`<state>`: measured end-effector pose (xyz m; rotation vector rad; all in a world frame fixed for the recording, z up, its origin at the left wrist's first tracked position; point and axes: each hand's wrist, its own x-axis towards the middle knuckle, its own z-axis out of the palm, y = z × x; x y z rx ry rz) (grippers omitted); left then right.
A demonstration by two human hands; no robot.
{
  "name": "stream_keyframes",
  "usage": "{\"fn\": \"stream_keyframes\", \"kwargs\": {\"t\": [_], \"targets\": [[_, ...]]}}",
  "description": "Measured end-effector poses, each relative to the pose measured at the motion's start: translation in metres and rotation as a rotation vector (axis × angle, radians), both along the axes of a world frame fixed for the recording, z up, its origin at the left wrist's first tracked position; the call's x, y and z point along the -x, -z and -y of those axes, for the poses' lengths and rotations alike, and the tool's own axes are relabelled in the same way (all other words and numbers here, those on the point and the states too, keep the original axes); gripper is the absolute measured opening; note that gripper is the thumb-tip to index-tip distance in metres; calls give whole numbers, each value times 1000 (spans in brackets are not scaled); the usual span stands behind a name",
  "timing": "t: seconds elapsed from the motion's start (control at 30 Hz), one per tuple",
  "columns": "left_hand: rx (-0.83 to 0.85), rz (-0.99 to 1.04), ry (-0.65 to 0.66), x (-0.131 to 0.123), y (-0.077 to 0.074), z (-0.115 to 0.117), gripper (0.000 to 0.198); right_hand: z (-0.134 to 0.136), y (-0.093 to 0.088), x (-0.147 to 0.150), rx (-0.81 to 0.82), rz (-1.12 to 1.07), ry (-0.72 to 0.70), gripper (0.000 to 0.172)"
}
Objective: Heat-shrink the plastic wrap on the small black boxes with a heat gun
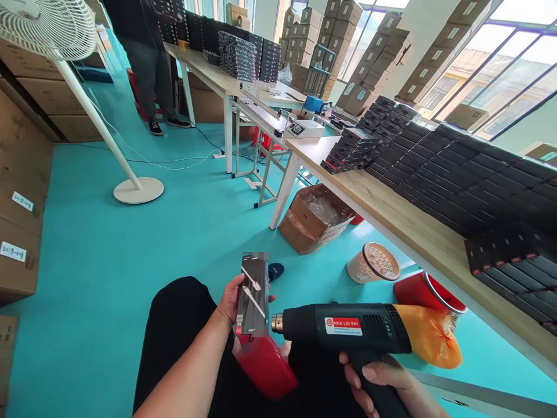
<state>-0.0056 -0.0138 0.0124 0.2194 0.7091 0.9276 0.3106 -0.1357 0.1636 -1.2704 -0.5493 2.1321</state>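
Observation:
My left hand (230, 300) grips a narrow dark cable box (253, 296) by its sides, with white cable connectors pictured on its front. The box stands nearly upright above a red stool (265, 366) between my knees. In my right hand (383, 380) is a black heat gun (348, 328), held by its handle. Its metal nozzle points left, close to the lower right edge of the box. An orange bag (429, 334) covers the gun's rear end. The fingers of my left hand behind the box are mostly hidden.
Many black boxes (461, 174) are stacked on the wooden table (418, 244) to the right. Below stand a carton (304, 223), a wastebasket (361, 267) and a red bin (413, 296). A white fan (139, 190) is at left, near cartons (21, 232). Another person (148, 64) stands at the back.

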Motion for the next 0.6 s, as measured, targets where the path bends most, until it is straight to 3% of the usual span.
{"fn": "stream_keyframes", "kwargs": {"t": [0.07, 0.13, 0.2, 0.27, 0.37, 0.6], "targets": [[-46, 150, 45, -1, -3, 1, 57, -1, 1, -1, 8, 2, 14, 39], [-23, 214, 97, -3, -1, 0, 52, -1, 1, -1, 4, 14, 37, 39], [41, 81, 87, -8, 6, -3, 42, -1, 0, 1, -11, 43, 52, 39], [103, -222, 33, -14, 18, -6, 34, 0, -1, 5, -19, 99, 40, 39], [137, -562, -21, -20, 39, -9, 37, 3, -1, 14, -10, 187, -18, 42], [85, -616, -73, -14, 68, -10, 51, 7, 1, 33, 11, 264, -141, 46]]}}
